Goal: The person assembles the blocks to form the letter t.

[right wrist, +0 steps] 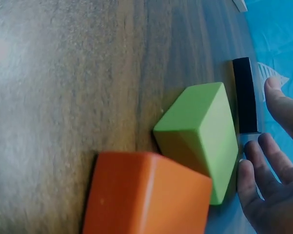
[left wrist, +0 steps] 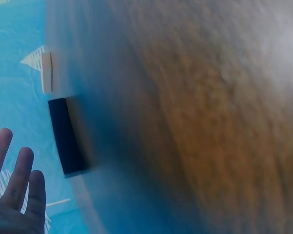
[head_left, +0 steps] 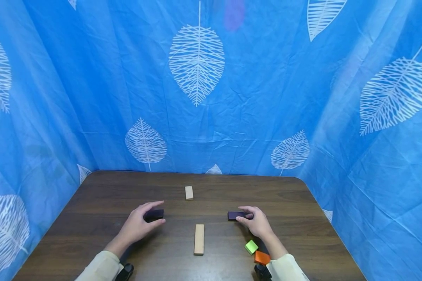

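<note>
On the left of the table, my left hand is spread around a black block, thumb and fingers wide apart. In the left wrist view that black block stands clear of the visible fingers. My right hand reaches over a dark block on the right, its thumb at the near side and its fingers beyond. The right wrist view shows this dark block with a gap between thumb and fingers; whether any fingertip touches it I cannot tell.
A long pale wooden block lies mid-table, with a shorter pale block farther back. Beside my right wrist lie a green block and an orange block. A blue leaf-patterned curtain surrounds the brown table.
</note>
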A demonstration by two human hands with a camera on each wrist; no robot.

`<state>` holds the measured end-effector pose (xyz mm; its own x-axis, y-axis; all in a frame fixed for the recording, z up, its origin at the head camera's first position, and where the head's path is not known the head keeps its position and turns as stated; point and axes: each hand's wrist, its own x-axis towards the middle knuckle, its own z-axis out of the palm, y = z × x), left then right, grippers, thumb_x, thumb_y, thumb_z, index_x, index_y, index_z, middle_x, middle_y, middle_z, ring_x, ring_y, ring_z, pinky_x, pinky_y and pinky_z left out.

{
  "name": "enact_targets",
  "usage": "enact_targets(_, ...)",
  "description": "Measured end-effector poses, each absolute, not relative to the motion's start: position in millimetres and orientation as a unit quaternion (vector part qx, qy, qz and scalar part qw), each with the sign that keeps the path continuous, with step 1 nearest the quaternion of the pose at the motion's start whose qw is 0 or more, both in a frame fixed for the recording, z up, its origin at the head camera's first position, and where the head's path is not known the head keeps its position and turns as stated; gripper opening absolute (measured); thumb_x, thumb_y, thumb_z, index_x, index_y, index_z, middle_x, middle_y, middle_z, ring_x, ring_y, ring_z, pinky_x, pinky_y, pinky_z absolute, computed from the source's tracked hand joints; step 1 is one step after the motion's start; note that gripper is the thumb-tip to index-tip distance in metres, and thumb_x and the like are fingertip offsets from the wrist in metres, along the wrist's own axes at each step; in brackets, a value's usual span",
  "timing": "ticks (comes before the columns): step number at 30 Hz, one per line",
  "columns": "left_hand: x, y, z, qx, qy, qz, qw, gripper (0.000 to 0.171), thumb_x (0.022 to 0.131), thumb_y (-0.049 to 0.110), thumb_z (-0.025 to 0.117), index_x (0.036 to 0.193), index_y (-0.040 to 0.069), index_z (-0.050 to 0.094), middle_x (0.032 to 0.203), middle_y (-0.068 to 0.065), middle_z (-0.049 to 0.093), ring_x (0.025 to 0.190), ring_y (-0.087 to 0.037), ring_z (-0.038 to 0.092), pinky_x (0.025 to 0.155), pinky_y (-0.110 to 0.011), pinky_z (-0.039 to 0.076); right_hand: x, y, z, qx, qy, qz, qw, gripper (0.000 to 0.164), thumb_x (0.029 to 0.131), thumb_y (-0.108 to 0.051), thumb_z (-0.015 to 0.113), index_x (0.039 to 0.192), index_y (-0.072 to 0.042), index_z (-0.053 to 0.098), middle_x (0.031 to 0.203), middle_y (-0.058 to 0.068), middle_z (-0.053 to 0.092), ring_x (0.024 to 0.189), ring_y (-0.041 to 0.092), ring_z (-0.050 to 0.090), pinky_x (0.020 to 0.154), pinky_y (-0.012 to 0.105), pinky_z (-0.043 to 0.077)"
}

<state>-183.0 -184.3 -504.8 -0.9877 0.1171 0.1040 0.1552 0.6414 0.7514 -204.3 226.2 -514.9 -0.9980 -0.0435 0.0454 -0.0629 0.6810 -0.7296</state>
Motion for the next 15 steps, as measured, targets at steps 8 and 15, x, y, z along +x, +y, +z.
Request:
enact_targets(8, -183.9, -194.6, -508.7, -0.05, -0.912, -0.407, 0.016, 0.058, 0.087, 0.031, 0.082, 0.14, 0.019, 0.06, 0.141, -0.016, 0.056, 0.13, -0.043, 0.048, 0.101, -0.065, 0.037, -208.8, 222.8, -520.9, 0.028, -0.921, 0.388, 0.013, 0.03, 0.086, -0.017, 0.082, 0.114, -0.008, 0.076, 0.121, 0.018, 0.062, 0.1, 0.031, 0.064, 0.082, 0.046, 0.053)
enact_targets(15, -188.6, -200.4, -513.2, -0.054, -0.915, -0.399, 0.014, 0.054, 0.087, 0.029, 0.081, 0.137, 0.016, 0.063, 0.14, -0.016, 0.057, 0.133, -0.042, 0.046, 0.104, -0.064, 0.034, -211.8, 223.8, -525.8, 0.014, -0.919, 0.392, 0.029, 0.02, 0.085, -0.013, 0.082, 0.105, -0.008, 0.079, 0.113, 0.014, 0.065, 0.093, 0.025, 0.064, 0.082, 0.044, 0.052)
